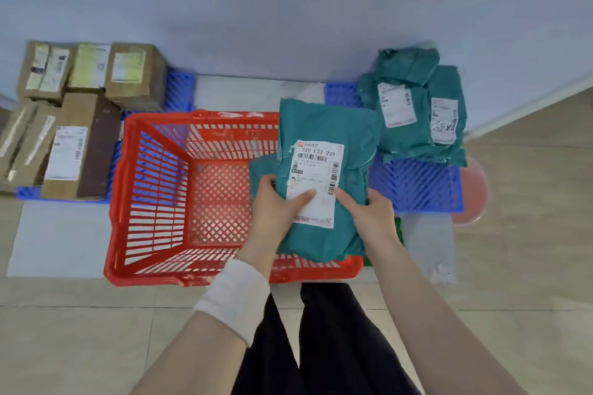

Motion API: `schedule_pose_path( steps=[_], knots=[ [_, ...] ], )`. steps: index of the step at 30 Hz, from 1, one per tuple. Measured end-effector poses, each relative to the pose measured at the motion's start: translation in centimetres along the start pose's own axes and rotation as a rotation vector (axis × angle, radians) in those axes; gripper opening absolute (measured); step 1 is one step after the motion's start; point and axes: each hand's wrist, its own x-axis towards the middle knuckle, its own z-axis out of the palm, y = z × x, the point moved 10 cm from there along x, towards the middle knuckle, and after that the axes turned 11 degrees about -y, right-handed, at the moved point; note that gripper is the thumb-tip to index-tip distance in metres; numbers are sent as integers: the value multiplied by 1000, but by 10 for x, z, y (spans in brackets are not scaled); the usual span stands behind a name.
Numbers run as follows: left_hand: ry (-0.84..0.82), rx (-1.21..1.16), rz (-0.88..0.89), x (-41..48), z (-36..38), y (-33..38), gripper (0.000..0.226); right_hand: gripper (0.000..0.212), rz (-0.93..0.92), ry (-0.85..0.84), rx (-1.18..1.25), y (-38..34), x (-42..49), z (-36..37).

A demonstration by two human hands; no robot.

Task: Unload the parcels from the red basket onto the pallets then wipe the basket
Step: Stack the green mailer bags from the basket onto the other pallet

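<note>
Grip of left hand and right hand holds teal parcel over red basket.

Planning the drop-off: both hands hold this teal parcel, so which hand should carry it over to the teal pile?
Probably right. The right hand grips the teal parcel on the side nearest the teal pile on the blue pallet.

Pink round object — pale sheet on floor tiles.
</note>
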Motion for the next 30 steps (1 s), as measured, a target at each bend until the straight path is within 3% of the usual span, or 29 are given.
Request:
schedule_pose_path(
  steps=[7, 14, 20, 30],
  knots=[
    [-13, 6, 66, -1, 61, 36, 58, 15, -13, -21, 145, -4, 3, -62],
    [-229, 15, 81, 31, 126, 49, 59, 14, 24, 122, 198, 13, 24, -121],
    [-200, 0, 56, 60, 178, 55, 52, 16, 39, 158, 87, 9, 56, -176],
    [-85, -40, -10, 157, 261, 71, 58, 22, 42, 104, -169, -12, 175, -253]
  ],
)
